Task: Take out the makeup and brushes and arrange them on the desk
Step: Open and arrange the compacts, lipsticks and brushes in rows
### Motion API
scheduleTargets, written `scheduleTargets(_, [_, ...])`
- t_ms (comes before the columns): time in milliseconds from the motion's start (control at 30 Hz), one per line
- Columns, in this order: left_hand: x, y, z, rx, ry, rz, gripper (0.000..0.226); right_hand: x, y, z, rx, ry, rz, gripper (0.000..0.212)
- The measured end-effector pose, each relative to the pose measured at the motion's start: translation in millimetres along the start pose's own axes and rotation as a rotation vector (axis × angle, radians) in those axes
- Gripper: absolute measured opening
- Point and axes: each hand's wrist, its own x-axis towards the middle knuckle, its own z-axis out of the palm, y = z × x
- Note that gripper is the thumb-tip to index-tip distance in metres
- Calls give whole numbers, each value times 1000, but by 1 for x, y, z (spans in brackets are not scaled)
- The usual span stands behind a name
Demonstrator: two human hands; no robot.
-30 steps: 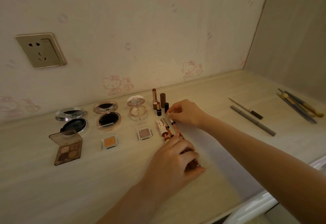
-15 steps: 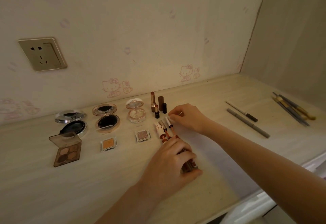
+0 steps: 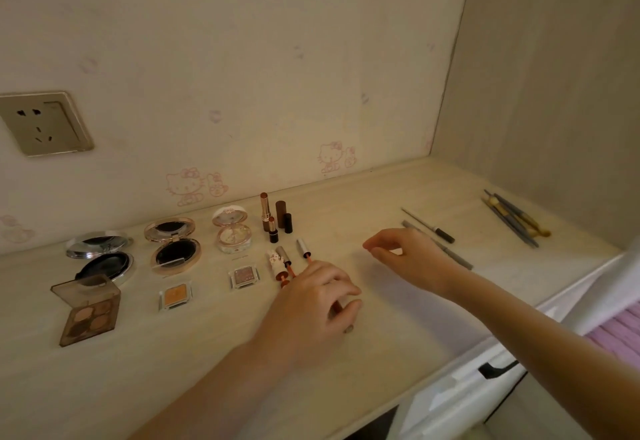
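The lip gloss tubes lie near the middle of the tabletop, just right of the eyeshadow pans and in front of the upright lipsticks. The left hand covers them, its fingers clenched around the tube bodies so that only one dark end and a strip of orange show. The right hand hovers apart to the right, above the tabletop, its fingers loosely curled and grasping nothing visible. Judged from their form, the tubes are light, rigid and smooth-walled. They are likely to roll on the flat surface and to slip under a loose hold. Take hold across the tube body, not at the stem. The wands project beyond the left hand toward the wall. Each has a thin orange stem that would probably flex or smear if pinched, so handle a wand by its silver cap only. Appearance: slim cylinders, orange to reddish, with short metallic caps. One neighbouring tube is white with a small figure on it. The wands lie roughly parallel, close together. Whether each wand is fully seated in its tube cannot be determined, as the hand hides the joints.
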Motion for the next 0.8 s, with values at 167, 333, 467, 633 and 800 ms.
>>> scheduleTargets(167, [37, 0, 12, -41, -68, -49, 23, -26, 23, -23, -42, 56, 29, 23])
scheduleTargets(333, [81, -1, 34, -39, -144, -92, 23, -39, 50, -38, -105, 130, 42, 22])
scheduleTargets(467, [112, -1, 52, -24, -201, -135, 26, -44, 70, -43, -173, 205, 46, 21])
scheduleTargets(633, [146, -4, 75, -59, -227, -203, 36, -46, 86, -42, -282, 320, 61, 24])
scheduleTargets(800, [172, -8, 98, -63, -292, -274, 47, -45, 93, -37, -367, 335, 151, 27])
